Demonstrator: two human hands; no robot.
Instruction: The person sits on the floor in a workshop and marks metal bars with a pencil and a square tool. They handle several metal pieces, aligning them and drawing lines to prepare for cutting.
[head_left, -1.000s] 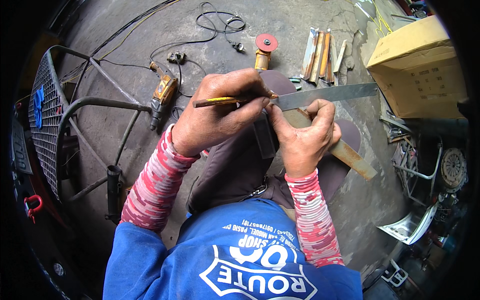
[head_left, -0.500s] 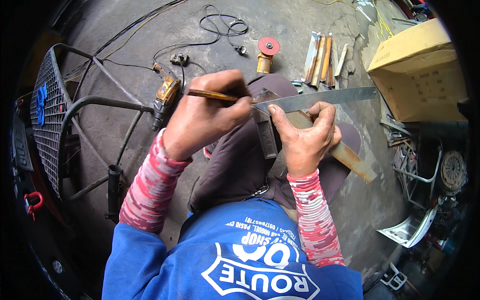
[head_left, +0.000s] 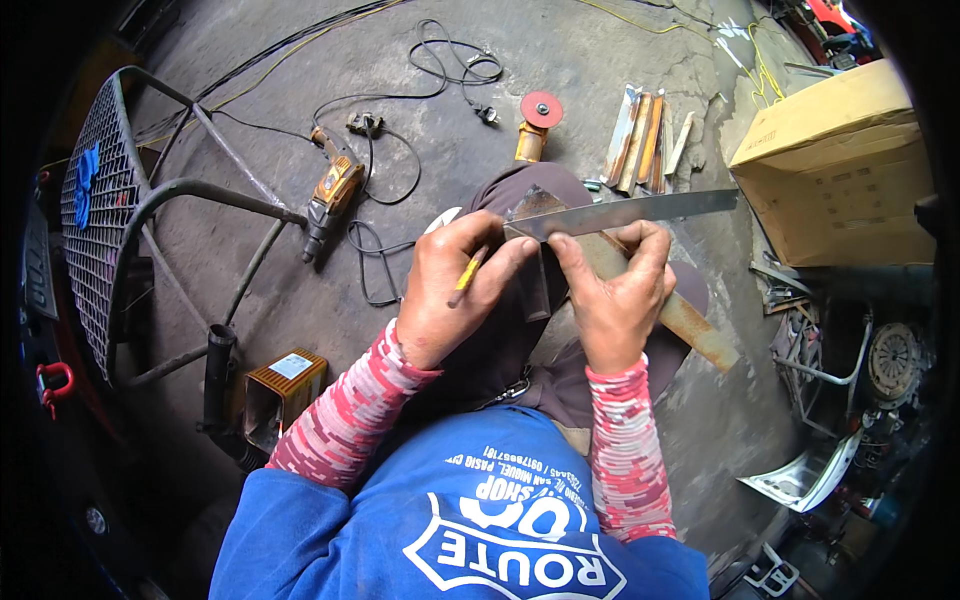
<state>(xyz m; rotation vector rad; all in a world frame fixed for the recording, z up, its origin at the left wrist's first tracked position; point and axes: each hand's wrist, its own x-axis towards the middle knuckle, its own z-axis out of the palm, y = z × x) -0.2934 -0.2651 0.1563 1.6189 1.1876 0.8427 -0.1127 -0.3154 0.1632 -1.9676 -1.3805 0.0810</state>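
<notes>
My left hand is closed, with a short yellow pencil tucked among its fingers. Its thumb and fingertips press on the left end of a thin, flat grey metal strip. My right hand grips the same strip, thumb beneath its edge and fingers curled behind. Under the strip a rusty angle-iron bar slants down to the right across my knees. Another dark metal piece meets it at an angle beside my left fingertips. The joint is partly hidden by the strip and my fingers.
On the floor ahead lie a yellow power drill with its cord, an angle grinder with a red disc, and several metal bars. A mesh-backed metal frame stands left, a cardboard box right. Near my left elbow is a rectangular tin.
My left hand has moved down and turned; the pencil now points toward me instead of lying across the strip's end. Its fingertips now press on the strip. The right hand keeps its grip.
</notes>
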